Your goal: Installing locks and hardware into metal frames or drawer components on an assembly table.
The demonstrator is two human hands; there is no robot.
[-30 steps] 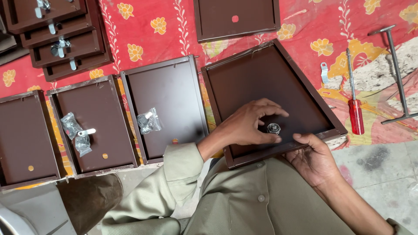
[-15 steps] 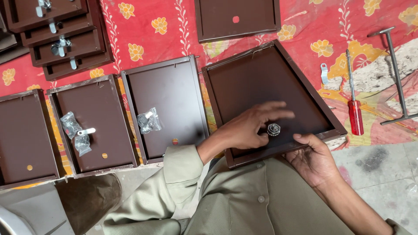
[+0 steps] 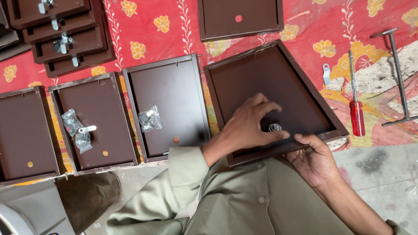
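Note:
A brown metal door panel (image 3: 261, 74) lies tilted on the red flowered cloth in front of me. Near its lower edge sits a small silver lock part (image 3: 274, 127). My left hand (image 3: 249, 124) rests inside the panel, its thumb and fingers curled around the lock part and touching it. Under the panel's near edge is my right hand (image 3: 312, 159), gripping the rim from below with its fingers partly hidden.
Three similar brown panels (image 3: 167, 104) lie to the left, two holding small plastic bags of hardware (image 3: 150, 119). More panels are stacked at top left (image 3: 61, 35) and one lies at top centre (image 3: 239, 17). A red-handled screwdriver (image 3: 356, 109), a metal T-wrench (image 3: 398, 78) and a small metal cam piece (image 3: 326, 74) lie on the right.
My left fingers have shifted slightly around the lock part. The panel and my right hand have stayed in place.

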